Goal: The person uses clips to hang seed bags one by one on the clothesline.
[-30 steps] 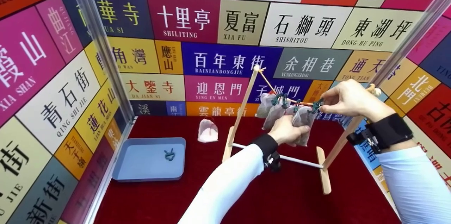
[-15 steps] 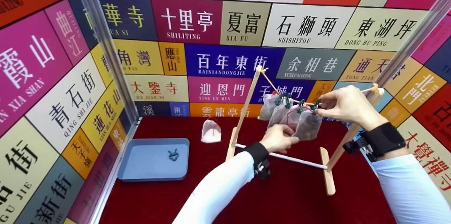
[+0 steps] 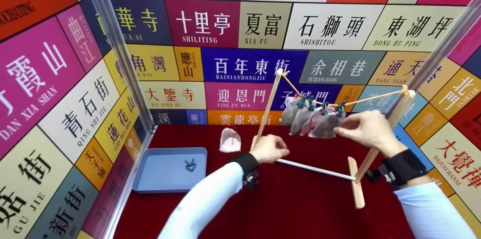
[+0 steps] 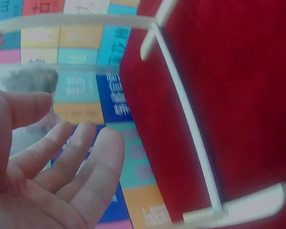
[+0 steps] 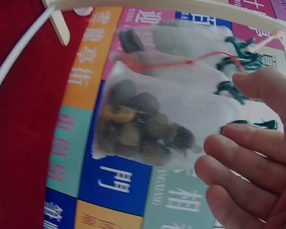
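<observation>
Several white mesh drawstring bags (image 3: pixel 326 124) hang from a cord (image 3: pixel 372 100) on dark green clips (image 3: pixel 340 108). Round dark and tan pieces show through the nearest mesh bag (image 5: pixel 133 126) in the right wrist view. Just beside that bag and its clip is my right hand (image 3: pixel 364 130), its fingers loosely bent and pinching nothing. My left hand (image 3: pixel 268 149) is in the air near the rack's left post, away from the bags. The left wrist view shows this left hand (image 4: pixel 62 171) with spread, relaxed fingers and a bare palm.
The cord is strung between the posts of a wooden rack (image 3: pixel 267 107) joined by a white bar (image 3: pixel 317 170). Left of it, another mesh bag (image 3: pixel 230 141) with white contents lies on the red cloth (image 3: pixel 285 209). A blue tray (image 3: pixel 165 175) holds one green clip (image 3: pixel 190 165). Printed walls surround the table.
My left hand has let go of the bags and moved left and down. My right hand has come off the rightmost clip and dropped slightly; the bags now hang from the cord.
</observation>
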Motion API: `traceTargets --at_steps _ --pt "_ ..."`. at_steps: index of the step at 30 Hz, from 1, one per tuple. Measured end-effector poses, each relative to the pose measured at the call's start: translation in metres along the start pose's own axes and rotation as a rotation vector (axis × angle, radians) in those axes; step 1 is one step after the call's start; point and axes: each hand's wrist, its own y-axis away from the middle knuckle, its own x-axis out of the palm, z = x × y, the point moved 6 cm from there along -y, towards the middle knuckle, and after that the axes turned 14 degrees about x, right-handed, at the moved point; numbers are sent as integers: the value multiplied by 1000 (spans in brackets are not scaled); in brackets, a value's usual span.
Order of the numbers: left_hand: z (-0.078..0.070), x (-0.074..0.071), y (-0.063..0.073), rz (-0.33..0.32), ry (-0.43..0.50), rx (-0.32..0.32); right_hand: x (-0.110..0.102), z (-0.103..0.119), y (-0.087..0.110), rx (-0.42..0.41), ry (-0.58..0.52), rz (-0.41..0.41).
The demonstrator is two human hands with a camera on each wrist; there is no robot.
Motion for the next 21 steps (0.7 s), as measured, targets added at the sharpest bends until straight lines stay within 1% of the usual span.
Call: traceTargets --at_steps 3,5,7,10,11,13,16,19,21 --pt "15 -16 8 -6 -82 11 19 -4 7 38 0 128" --pt "25 -28 15 -4 -139 19 31 -6 10 47 10 191" --pt "38 -40 22 3 -215 23 42 -7 13 62 12 239" --pt "63 -58 33 -4 -336 16 55 -13 18 94 15 280" --pt "72 -63 38 -14 -369 0 58 -15 20 104 15 291" --pt "93 -74 47 -38 -393 -35 65 -21 24 117 15 311" --pt "127 -90 67 -65 -447 -140 74 -28 32 133 18 349" --pt "161 -106 91 -78 -502 -231 83 -35 40 160 15 382" --pt "184 -113 110 -89 -536 -271 89 -39 45 180 16 393"
